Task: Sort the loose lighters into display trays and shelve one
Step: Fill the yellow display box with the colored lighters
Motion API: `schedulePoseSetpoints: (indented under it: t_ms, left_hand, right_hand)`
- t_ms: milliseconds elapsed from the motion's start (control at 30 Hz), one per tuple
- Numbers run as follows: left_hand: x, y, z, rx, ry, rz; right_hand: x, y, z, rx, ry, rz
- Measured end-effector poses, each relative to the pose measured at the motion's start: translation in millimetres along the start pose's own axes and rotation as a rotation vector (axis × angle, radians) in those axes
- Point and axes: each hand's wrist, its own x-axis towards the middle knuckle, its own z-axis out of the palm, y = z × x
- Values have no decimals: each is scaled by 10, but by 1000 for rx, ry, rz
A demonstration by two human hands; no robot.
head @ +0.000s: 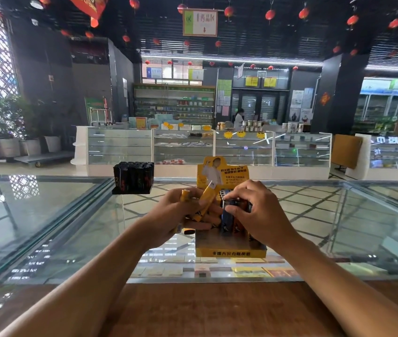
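Observation:
A yellow display tray (229, 252) with a tall printed backboard stands on the glass counter in front of me, holding several upright lighters in dark, blue and orange colours. My left hand (181, 215) grips a bunch of yellow lighters (205, 199) just left of the tray. My right hand (258, 212) is over the tray, its fingertips pinching a dark lighter (235, 205) at the top of the standing rows. A black tray (133, 180) filled with black lighters sits farther back on the left.
The glass counter (314, 215) stretches left and right, with packaged goods visible beneath it. A wooden ledge (217, 310) runs along its near edge. Glass showcases and shelves stand across the aisle, and a person is behind the far counter.

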Motion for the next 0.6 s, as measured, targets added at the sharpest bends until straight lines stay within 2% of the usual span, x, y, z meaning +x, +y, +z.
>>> schedulePoseSetpoints:
  t_ms: [200, 400, 600]
  left_hand:
    - [-6, 0, 23, 41, -17, 6]
    - [-4, -7, 55, 135, 4, 44]
    - [15, -1, 1, 192, 181, 137]
  right_hand:
    - [-13, -72, -51, 66, 36, -56]
    - [-9, -115, -68, 209, 15, 16]
    - [85, -192, -191, 444, 110, 107]
